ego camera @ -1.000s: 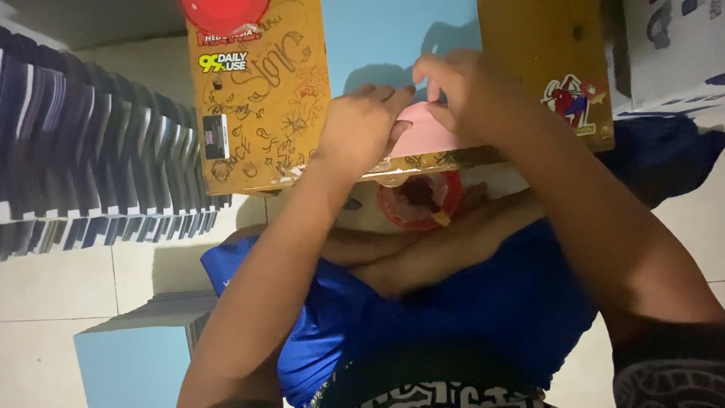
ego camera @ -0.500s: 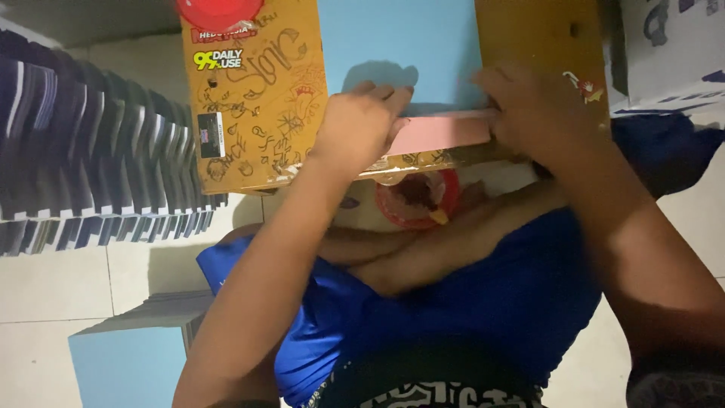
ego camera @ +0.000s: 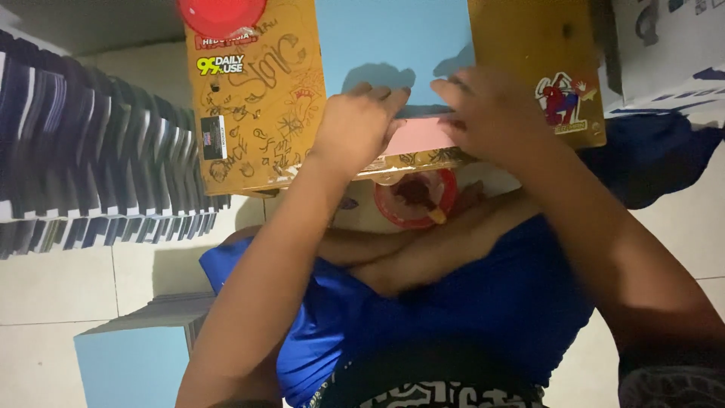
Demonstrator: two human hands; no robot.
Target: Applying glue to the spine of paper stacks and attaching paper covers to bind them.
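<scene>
My left hand (ego camera: 361, 125) and my right hand (ego camera: 491, 113) press down side by side on a pink sheet (ego camera: 420, 137) that lies along the near edge of a light blue sheet (ego camera: 393, 45). Both sheets rest on a small yellow wooden table (ego camera: 257, 113) covered in scribbles and stickers. The fingers of both hands lie flat over the line where pink meets blue. My crossed legs in blue shorts (ego camera: 453, 310) sit under the table's near edge.
A red round container (ego camera: 417, 198) sits on the floor below the table edge. A long row of dark booklets (ego camera: 91, 159) stands at the left. A stack with a light blue cover (ego camera: 132, 359) lies at lower left. A red lid (ego camera: 220, 13) rests on the table's far corner.
My right hand has come back from the right end of the pink sheet toward its middle, beside my left hand. The pink sheet now lies flat against the blue one.
</scene>
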